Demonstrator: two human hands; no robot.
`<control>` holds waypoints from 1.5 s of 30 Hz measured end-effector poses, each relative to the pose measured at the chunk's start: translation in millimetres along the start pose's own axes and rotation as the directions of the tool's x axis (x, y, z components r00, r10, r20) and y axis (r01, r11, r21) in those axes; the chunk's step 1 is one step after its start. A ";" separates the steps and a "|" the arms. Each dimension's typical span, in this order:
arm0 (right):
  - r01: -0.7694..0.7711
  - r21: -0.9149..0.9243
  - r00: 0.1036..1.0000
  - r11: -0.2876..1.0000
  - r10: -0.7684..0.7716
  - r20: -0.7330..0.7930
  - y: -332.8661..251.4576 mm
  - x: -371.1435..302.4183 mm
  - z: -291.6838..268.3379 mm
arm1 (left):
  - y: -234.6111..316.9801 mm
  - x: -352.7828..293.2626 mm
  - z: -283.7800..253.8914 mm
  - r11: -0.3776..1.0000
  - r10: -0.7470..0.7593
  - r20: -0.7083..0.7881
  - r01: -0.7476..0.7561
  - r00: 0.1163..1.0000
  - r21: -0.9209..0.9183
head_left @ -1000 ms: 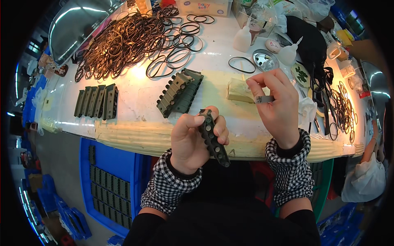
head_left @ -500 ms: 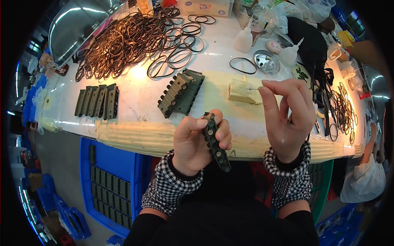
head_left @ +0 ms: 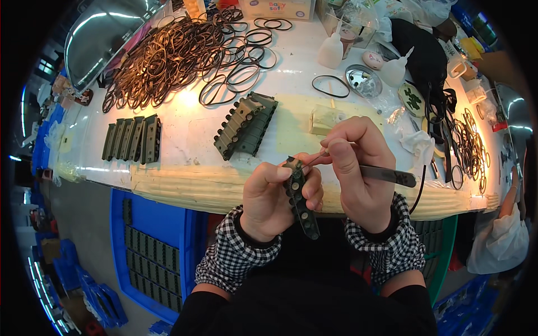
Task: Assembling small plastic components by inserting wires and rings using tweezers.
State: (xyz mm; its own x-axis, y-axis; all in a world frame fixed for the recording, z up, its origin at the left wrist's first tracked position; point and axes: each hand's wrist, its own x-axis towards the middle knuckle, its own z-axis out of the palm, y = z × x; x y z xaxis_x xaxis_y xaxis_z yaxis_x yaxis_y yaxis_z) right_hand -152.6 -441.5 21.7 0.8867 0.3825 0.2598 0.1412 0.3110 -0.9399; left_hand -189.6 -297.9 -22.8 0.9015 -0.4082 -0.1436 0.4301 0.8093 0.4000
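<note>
My left hand point(head_left: 266, 193) grips a dark green, narrow moulded strip point(head_left: 303, 204) with studs and round holes along it, held upright and slightly tilted above the table's front edge. Thumb and fingers close round its upper part. My right hand point(head_left: 361, 162) is closed on tweezers point(head_left: 386, 175), whose flat grey handle sticks out to the right beneath the palm. A thin tip reaches from the pinched fingers toward the strip's upper end. Whether something tiny sits at that tip I cannot tell. Just beyond my right hand stands a pale yellow block point(head_left: 322, 120), partly hidden.
Green moulded parts point(head_left: 246, 126) lie stacked mid-table, with a row of strips point(head_left: 131, 139) at left. Behind are a heap of dark rubber bands point(head_left: 168, 61), white squeeze bottles point(head_left: 331, 51) and a round metal dish point(head_left: 363, 81). A blue tray point(head_left: 117, 241) of strips is below left.
My right hand has come from the yellow block, left and down, to the strip in my left hand. The tweezers' handle now shows. My left hand has barely shifted, still holding the strip.
</note>
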 end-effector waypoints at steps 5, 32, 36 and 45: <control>0.031 -0.051 0.999 0.998 -0.030 0.022 1.3 0.8 -0.8 | -4.1 0.0 -10.8 0.985 0.038 0.147 -0.013 0.988 -0.171; 0.110 -0.086 0.993 0.990 -0.114 -0.041 10.8 1.5 -4.7 | -0.3 0.5 -4.1 0.997 -0.015 0.054 0.019 0.998 -0.075; 0.199 -0.164 0.955 0.966 -0.229 -0.190 10.4 8.6 -9.6 | 1.9 0.0 -6.1 0.999 0.010 0.092 -0.006 0.996 -0.041; 0.215 -0.906 0.851 0.366 -0.525 -0.010 11.1 29.2 -42.9 | 10.9 -9.9 -8.0 0.977 0.190 0.045 -0.193 0.981 0.088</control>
State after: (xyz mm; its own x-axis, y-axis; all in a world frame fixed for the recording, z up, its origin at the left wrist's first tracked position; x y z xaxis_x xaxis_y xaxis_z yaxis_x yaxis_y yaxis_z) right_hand -106.2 -464.2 9.3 0.6851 0.1538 0.7120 0.6407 -0.5922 -0.4886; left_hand -193.5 -281.6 -24.2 0.9636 -0.2661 -0.0240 0.2423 0.8324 0.4985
